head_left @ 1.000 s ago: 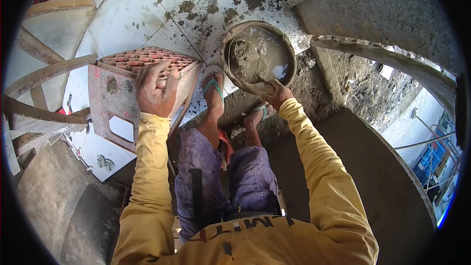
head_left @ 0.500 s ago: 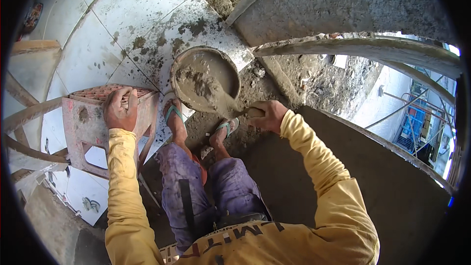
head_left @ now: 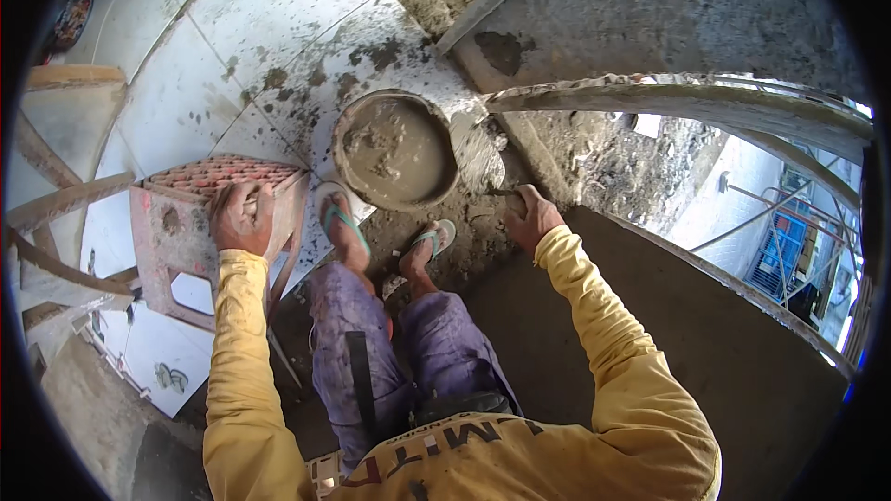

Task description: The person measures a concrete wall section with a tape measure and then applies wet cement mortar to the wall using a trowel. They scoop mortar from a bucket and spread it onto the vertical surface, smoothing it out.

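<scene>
My left hand (head_left: 243, 215) is curled over the near edge of a dirty red-and-grey plastic stool (head_left: 169, 255), left of my feet. My right hand (head_left: 534, 221) grips the handle of a trowel (head_left: 504, 192) to the right of a round bucket (head_left: 444, 162) of wet grey mortar (head_left: 390, 144). The trowel's blade and the mortar on it are blurred beside the bucket's right rim. The bucket stands on splattered white tiles by my sandalled feet (head_left: 345, 232).
Curved boards (head_left: 70, 195) and pale panels line the left. A cement slab (head_left: 650, 14) and plank (head_left: 677, 102) cross the upper right above rubble (head_left: 640, 167). A dark plastered surface (head_left: 659, 315) lies right, with metal scaffolding (head_left: 780, 232) beyond. Loose sandals (head_left: 171, 378) lie lower left.
My right hand has drawn the trowel from inside the bucket out past its right rim, with blurred mortar alongside. My left hand stays on the stool. The view has shifted.
</scene>
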{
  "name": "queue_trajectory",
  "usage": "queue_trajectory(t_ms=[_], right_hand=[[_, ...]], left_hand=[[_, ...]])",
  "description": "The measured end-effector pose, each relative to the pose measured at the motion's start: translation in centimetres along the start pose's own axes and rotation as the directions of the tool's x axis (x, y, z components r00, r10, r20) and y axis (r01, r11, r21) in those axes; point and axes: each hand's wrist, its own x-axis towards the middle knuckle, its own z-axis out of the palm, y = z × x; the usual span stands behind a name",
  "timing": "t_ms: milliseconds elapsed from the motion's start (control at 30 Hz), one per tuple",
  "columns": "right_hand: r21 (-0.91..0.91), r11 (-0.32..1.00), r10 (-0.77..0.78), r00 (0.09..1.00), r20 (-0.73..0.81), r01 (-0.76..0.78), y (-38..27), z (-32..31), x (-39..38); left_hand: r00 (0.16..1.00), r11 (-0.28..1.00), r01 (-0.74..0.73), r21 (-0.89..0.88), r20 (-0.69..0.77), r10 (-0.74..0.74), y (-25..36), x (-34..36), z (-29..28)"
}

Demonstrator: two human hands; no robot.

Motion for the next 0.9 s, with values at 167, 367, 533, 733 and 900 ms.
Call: queue_trajectory(t_ms=[167, 367, 533, 733, 900], right_hand=[[-0.419, 0.908, 0.088, 0.971, 0.223, 0.015, -3.4, 4.6, 3.1], [-0.522, 0.852, 0.171, 0.929, 0.327, 0.027, -7.6, 10.2, 11.1], [-0.492, 0.861, 0.06, 0.936, 0.348, 0.127, -8.0, 15.8, 13.3], [-0.42, 0.89, -0.045, 0.952, 0.303, 0.176, -5.1, 15.9, 10.2], [-0.315, 0.923, -0.145, 0.958, 0.246, 0.221, -2.8, 14.1, 8.7]], left_hand=[[1.0, 0.999, -0.02, -0.033, -0.005, 0.02, 0.0, 0.3, 0.0], [0.999, 0.999, -0.032, 0.006, 0.017, 0.032, 0.2, 0.3, -0.6], [0.996, 0.996, -0.085, 0.003, 0.007, 0.085, 0.1, 0.4, -0.3], [0.996, 0.997, -0.081, 0.002, 0.044, 0.081, -0.2, 0.2, -0.7], [0.993, 0.996, -0.09, 0.005, 0.071, 0.09, 0.3, 0.4, -1.3]])
